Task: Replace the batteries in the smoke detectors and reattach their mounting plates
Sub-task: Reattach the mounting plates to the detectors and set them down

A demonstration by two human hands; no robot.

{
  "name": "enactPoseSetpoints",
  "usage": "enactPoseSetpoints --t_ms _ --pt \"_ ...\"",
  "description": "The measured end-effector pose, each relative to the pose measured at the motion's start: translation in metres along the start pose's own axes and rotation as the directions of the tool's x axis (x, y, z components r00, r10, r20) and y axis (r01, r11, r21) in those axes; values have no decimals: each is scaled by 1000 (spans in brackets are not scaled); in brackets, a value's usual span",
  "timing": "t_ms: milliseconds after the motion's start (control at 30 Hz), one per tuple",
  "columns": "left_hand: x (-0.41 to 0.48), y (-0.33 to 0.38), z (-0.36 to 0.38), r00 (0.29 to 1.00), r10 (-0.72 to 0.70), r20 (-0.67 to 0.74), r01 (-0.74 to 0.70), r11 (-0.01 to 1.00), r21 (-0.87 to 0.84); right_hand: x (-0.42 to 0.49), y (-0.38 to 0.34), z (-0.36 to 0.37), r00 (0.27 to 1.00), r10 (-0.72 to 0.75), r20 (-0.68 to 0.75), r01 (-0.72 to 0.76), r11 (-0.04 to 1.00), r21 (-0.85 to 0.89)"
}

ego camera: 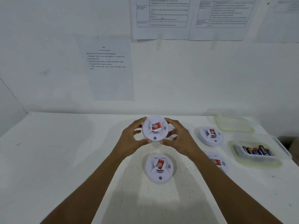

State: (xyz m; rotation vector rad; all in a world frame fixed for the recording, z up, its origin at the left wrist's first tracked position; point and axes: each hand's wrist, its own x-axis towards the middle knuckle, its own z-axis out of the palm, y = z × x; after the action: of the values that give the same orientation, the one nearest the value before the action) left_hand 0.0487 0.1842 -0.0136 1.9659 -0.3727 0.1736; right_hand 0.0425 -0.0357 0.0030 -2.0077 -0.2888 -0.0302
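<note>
Above the table (64, 159), between our two hands, we are holding up one smoke detector (155, 129), face toward us; our left hand (131, 139) is gripping its left rim with curled fingers and thumb; our right hand (179, 138) is gripping the opposite rim the same way, so we are judging a twist of body against mounting plate to be the step in hand, though the back is hidden from us. Just nearer to us than the held detector, a second detector (159, 168) is lying face up; to the right of the held detector a third detector (210, 135) is lying likewise; nearer and rightward, a fourth detector (217, 161) is showing partly behind our right forearm. Farther right of the held detector, an open container (258, 162) is holding loose batteries (254, 150), its lid (233, 123) lying beyond it. We are seeing no loose plate and no open compartment, so we cannot tell which units are finished; we are guessing most of the work remains.
</note>
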Motion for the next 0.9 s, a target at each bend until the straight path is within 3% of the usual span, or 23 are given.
enactPoseSetpoints --t_ms 400,567,900 --pt "0 -15 5 1000 -7 2 7 1000 6 8 15 10 1000 19 25 -17 998 -57" --pt "-6 -19 4 1000 6 -1 -6 1000 -15 9 16 15 996 88 -17 -86 993 78" --pt "-10 -21 4 1000 21 -1 -21 1000 2 9 12 21 994 75 -85 -65 991 113"
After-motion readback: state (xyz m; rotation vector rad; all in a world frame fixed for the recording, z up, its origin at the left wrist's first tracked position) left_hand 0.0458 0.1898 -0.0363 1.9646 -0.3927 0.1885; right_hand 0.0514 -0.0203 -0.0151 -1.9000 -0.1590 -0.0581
